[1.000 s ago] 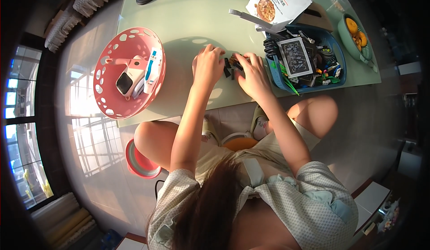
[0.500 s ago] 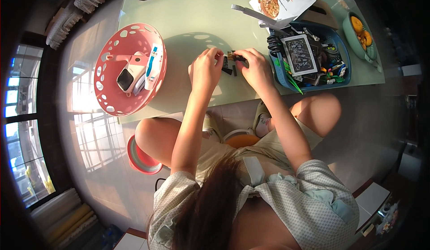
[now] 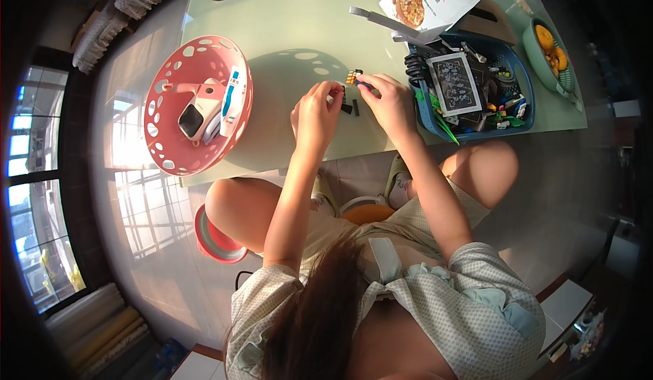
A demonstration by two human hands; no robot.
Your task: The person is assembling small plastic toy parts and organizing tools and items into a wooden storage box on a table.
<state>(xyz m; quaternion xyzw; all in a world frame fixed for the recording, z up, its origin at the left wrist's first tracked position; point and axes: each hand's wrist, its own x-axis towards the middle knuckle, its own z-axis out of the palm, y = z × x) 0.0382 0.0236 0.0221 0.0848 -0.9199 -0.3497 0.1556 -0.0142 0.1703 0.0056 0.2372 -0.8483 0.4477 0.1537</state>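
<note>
My right hand (image 3: 390, 105) pinches a small piece with yellow, white and dark parts (image 3: 354, 77), held just above the table; its exact kind is too small to tell. Close by on the left, my left hand (image 3: 317, 113) has its fingers pressed together, with a tiny dark bit at the tips that I cannot make out. The two hands are apart. Between them, small dark flat strips (image 3: 356, 108) lie on the pale green tabletop (image 3: 272, 29).
To the left stands a pink basket (image 3: 155, 131) holding a hair dryer and packets. On the right, a blue basket (image 3: 469, 135) is full of small parts and a framed dark card (image 3: 457, 84). Behind are a white packet (image 3: 435, 2) and a green bowl of orange fruit (image 3: 537, 57).
My hands have drawn slightly apart. The yellow-and-dark piece in my right hand has shifted up and turned, showing more of its yellow part. My left hand has moved slightly down.
</note>
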